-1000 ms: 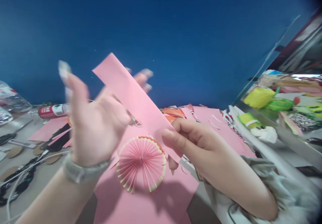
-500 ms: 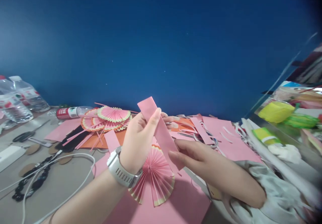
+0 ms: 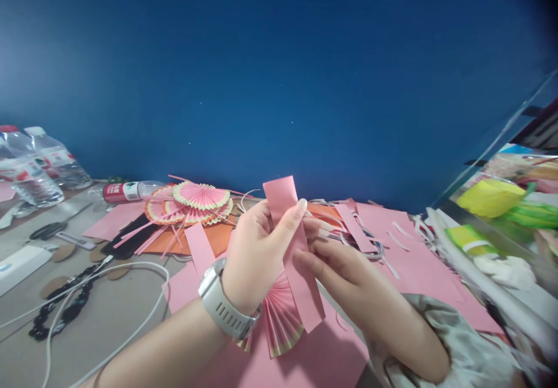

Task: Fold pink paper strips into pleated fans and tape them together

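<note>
A pink paper strip [image 3: 300, 271] is held up at a slant in both hands. My left hand [image 3: 265, 248], with a pale watch [image 3: 224, 303] on the wrist, is closed on its upper half, thumb lying along the front. Lower down, my right hand [image 3: 344, 266] pinches the strip's right edge between thumb and fingers; some fingertips are hidden behind the paper. Beneath the hands, a pleated pink paper fan [image 3: 283, 318] with pale edges rests on a pink sheet [image 3: 261, 370], partly covered by the left wrist and the strip.
More pleated fans [image 3: 200, 196] lie on orange paper [image 3: 222, 238] at the back left. Water bottles [image 3: 61, 158], a white cable [image 3: 168, 283] and a black beaded string [image 3: 41, 324] are on the left. Pink sheets [image 3: 418, 266] and a bin with yellow packets [image 3: 490, 197] occupy the right.
Both hands have moved slightly right with the strip, which now stands more upright. The right hand has slid up along the strip, so more of its lower end shows.
</note>
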Available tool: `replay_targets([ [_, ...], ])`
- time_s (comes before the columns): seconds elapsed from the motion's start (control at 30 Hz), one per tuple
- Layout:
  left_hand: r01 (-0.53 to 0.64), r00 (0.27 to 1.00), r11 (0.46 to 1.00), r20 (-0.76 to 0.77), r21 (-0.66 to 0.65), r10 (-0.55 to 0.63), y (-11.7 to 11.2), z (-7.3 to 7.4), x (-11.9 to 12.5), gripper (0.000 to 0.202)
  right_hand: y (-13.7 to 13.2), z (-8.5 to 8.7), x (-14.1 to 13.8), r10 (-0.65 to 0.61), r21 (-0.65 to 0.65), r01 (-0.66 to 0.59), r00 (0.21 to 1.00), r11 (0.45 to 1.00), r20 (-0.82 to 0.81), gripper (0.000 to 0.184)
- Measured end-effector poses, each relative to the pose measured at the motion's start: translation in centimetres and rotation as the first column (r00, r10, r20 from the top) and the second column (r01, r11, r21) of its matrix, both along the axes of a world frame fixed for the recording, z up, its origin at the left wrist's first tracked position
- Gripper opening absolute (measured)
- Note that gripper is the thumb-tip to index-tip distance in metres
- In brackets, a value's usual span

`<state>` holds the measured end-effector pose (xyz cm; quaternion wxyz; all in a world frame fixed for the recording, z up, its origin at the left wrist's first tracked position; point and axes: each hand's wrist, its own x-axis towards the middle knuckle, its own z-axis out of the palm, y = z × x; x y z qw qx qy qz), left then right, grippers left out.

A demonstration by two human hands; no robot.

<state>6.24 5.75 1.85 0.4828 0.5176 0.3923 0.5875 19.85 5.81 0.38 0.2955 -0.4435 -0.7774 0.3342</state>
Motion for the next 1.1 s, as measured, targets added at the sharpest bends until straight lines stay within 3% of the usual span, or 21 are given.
replay_targets([
  [0.13,0.003,0.996,1.0,-0.085,0.009,-0.003,0.0,0.2,-0.2,0.027,0.1,0.5,0.7,0.017,-0.012,-0.017,1.0,1.0,-0.026,0.025],
  [0.2,0.011,0.986,0.998,-0.165,0.055,-0.002,-0.2,0.2,0.0,0.028,0.2,1.0,1.4,-0.035,0.021,0.037,0.993,0.999,-0.113,0.018],
  [0.3,0.114,0.968,0.989,-0.232,0.091,-0.09,-0.6,-0.3,0.6,0.021,0.2,2.0,2.4,-0.139,0.125,0.168,0.967,0.978,-0.213,0.022],
  [0.43,0.194,0.937,0.976,-0.312,0.096,-0.156,-1.2,-1.3,1.6,0.015,-0.3,3.0,3.0,-0.173,0.262,0.202,0.976,0.944,-0.13,0.011],
  [0.53,0.213,0.933,0.974,-0.311,0.078,-0.179,-1.5,-1.6,2.0,0.013,-0.7,3.5,3.1,-0.201,0.312,0.224,0.974,0.923,-0.105,0.017],
  [0.77,0.25,0.949,0.968,-0.203,0.029,-0.24,-2.3,-0.7,2.3,0.026,-1.4,4.2,3.1,-0.253,0.286,0.272,0.962,0.919,-0.103,0.021],
  [1.1,0.18,0.916,0.983,-0.371,0.041,-0.152,-2.7,-1.2,2.1,0.027,-1.4,4.1,3.2,-0.231,0.183,0.254,0.963,0.95,-0.141,0.02],
])
